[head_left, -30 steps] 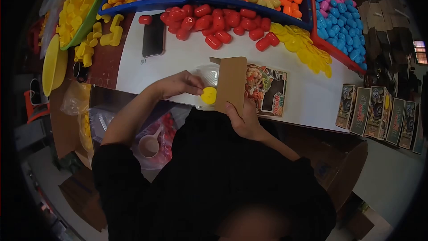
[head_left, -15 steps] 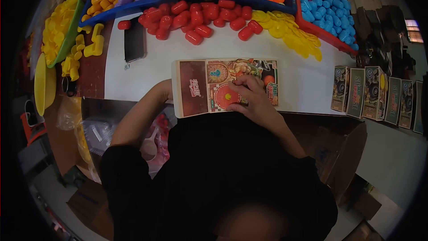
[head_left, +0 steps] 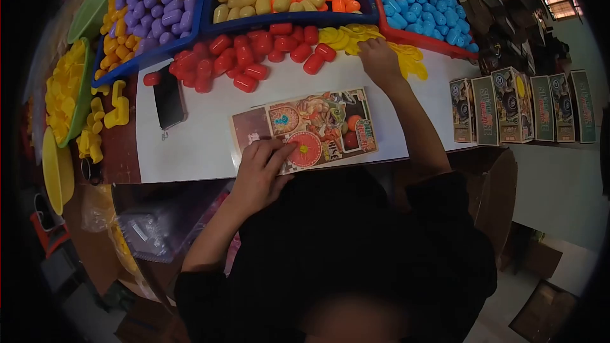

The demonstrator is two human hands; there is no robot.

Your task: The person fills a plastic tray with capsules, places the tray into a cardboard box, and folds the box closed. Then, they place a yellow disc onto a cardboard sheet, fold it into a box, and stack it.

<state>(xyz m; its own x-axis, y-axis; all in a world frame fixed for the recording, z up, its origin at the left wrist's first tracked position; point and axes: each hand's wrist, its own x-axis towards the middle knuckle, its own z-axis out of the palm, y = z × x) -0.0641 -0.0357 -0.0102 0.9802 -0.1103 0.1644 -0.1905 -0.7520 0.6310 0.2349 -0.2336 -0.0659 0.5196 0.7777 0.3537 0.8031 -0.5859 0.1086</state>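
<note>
- The box (head_left: 327, 124) lay flat on the white tabletop (head_left: 210, 121), near the middle of its near edge and a little askew, with its printed face up.
- The left hand (head_left: 257, 174) rested on the box's near left part, fingers a little apart on the print, thumb apart from them by the near edge.
- The right hand (head_left: 380, 63) was at the far side, over the yellow discs (head_left: 410, 63); its fingers were bent and close together, and whether they held a disc could not be told.
- As a judgement, the box looked formed, with its broad face covered; its ends and contents did not show, so whether it was filled or sealed could not be told.
- On the right, about six upright boxes (head_left: 508, 105) stood in a row and looked outwardly complete, contents hidden.
- Plenty lay loose: the discs, red capsules (head_left: 244, 54) beside them, and more capsules in the far blue tray (head_left: 286, 22) and red tray (head_left: 432, 49).
- The box bore pale characters on its maroon left panel, partly covered by the fingers, and bold lettering at its right end, too small to read surely.
- Large sideways letters ran down the green panels of the upright boxes, perhaps beginning "STU"; a small round emblem topped some picture panels, its brand unclear.
- The dark phone (head_left: 168, 98) on the left showed no readable mark.
</note>
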